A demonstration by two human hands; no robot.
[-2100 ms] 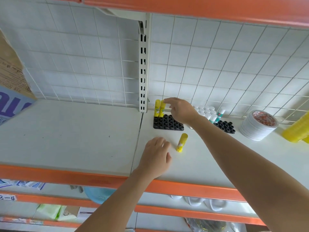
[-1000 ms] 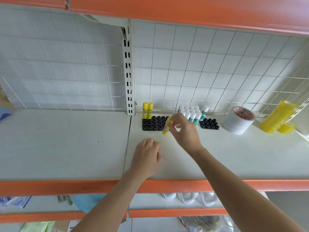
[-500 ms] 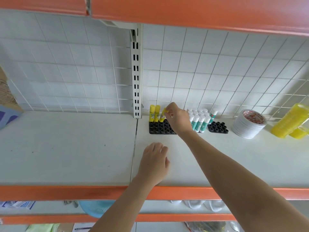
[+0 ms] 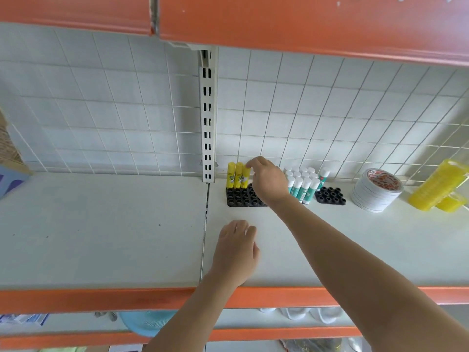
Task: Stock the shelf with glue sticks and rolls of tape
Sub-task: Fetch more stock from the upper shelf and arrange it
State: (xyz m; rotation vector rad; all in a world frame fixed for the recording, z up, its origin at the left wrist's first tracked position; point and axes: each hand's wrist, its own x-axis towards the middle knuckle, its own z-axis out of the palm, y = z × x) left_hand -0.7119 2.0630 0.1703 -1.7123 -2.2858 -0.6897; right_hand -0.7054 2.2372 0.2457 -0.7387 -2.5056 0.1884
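Three yellow glue sticks (image 4: 237, 175) stand upright in the back row of a black holder tray (image 4: 241, 198) on the white shelf (image 4: 127, 224). My right hand (image 4: 266, 181) reaches over the tray and pinches the top of the rightmost yellow stick. My left hand (image 4: 236, 252) rests on the shelf in front of the tray, fingers relaxed, holding nothing. Several white-capped green glue sticks (image 4: 302, 184) stand to the right in a second black tray (image 4: 330, 196). A stack of white tape rolls (image 4: 375, 191) sits further right.
Yellow tape rolls (image 4: 439, 189) lie at the far right. A slotted upright post (image 4: 208, 115) and a wire grid back the shelf. An orange shelf lip (image 4: 101, 298) runs along the front, another orange beam overhead. A cardboard box (image 4: 10, 168) stands at the far left.
My right hand picked up the yellow glue stick lying on the shelf and carried it back to the black tray, where it now stands as the third in the row. My left hand stayed put.
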